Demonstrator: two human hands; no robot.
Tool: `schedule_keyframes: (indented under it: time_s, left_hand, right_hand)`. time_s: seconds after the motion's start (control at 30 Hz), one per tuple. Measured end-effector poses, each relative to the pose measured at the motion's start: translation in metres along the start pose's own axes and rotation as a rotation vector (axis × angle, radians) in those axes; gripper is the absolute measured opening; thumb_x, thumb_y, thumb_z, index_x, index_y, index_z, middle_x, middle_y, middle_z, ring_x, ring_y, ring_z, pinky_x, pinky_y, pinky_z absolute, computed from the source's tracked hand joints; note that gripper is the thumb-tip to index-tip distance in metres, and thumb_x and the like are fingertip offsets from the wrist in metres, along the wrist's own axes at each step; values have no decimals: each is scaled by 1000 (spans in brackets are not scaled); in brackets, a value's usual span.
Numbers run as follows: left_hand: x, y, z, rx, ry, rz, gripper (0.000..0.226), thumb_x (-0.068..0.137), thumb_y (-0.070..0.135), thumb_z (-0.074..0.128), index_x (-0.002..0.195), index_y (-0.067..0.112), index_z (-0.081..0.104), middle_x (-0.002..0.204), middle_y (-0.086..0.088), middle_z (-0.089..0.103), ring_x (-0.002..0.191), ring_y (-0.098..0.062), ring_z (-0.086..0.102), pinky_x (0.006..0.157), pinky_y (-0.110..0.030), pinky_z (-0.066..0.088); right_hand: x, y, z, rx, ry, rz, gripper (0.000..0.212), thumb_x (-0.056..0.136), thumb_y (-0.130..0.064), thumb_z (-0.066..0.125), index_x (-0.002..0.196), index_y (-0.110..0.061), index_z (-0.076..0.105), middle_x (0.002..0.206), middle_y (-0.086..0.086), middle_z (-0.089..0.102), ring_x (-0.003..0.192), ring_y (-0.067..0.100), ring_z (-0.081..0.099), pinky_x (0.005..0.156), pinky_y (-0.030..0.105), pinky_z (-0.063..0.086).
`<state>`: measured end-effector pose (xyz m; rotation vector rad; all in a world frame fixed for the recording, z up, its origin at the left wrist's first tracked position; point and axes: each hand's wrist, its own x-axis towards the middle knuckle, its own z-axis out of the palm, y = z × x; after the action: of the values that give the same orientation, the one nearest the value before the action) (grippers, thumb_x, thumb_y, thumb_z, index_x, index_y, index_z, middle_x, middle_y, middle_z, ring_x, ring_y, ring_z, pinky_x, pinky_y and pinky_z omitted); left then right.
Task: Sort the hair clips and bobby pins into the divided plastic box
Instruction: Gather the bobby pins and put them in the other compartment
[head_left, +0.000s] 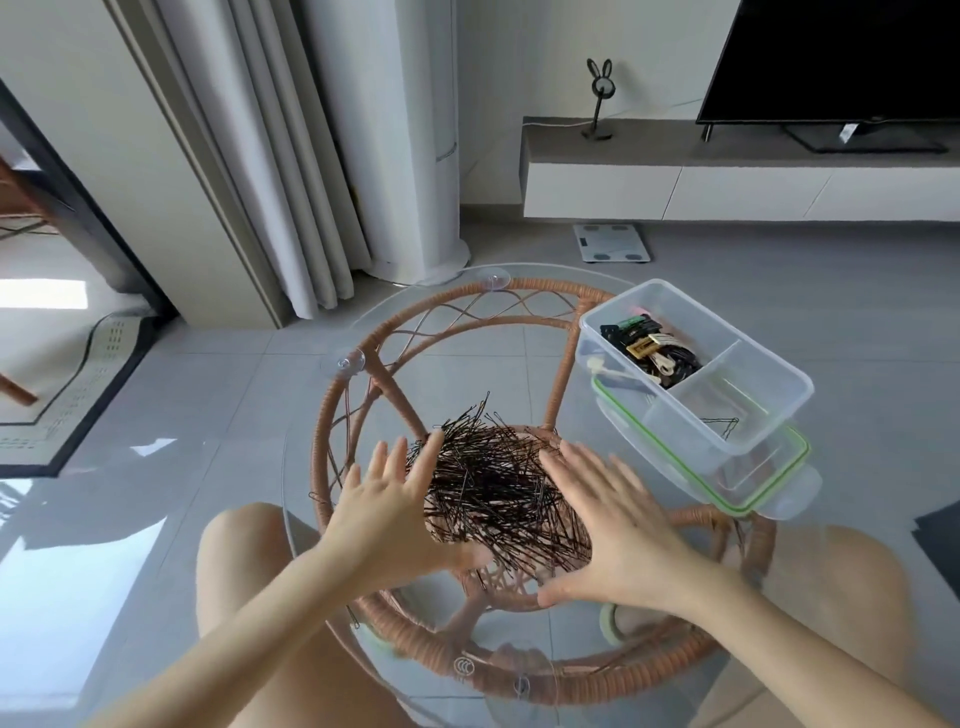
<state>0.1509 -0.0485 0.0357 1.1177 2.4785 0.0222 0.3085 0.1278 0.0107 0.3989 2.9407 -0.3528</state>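
fingers (396, 460) of left hand (384, 512) and right hand (615, 525) splayed, empty, flanking bobby pins (498, 488); left thumb half-hidden.

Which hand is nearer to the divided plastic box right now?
Right. The right hand rests against the bobby pin pile on the side toward the divided plastic box, not touching the box; the left hand is on the pile's opposite side.

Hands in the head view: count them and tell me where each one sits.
2. The left hand rests on the left edge of the bobby pin pile; the right hand rests on its right edge. Both are flat and open. None seems hidden.
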Motion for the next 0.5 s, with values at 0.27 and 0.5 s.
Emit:
schedule_keyframes:
  time_s: [0.27, 0.5]
  left_hand:
    - [1, 27, 6, 110, 239, -9, 94, 69, 67, 60, 143, 23, 21, 127, -7, 45, 115, -26, 44, 90, -36, 45]
    - [5, 27, -9, -179, 277, 14, 47, 83, 28, 65, 128, 19, 54, 119, -5, 60, 105, -23, 60, 86, -27, 47]
  right_hand:
    - [15, -20, -1, 160, 263, -33, 75, 75, -41, 68, 137, -10, 40, 131, 5, 52, 122, 24, 43, 108, 38, 34]
    - [17, -26, 0, 230, 470, -58, 35, 64, -1, 79, 98, -4, 71, 90, 8, 73, 86, 23, 68, 84, 32, 54]
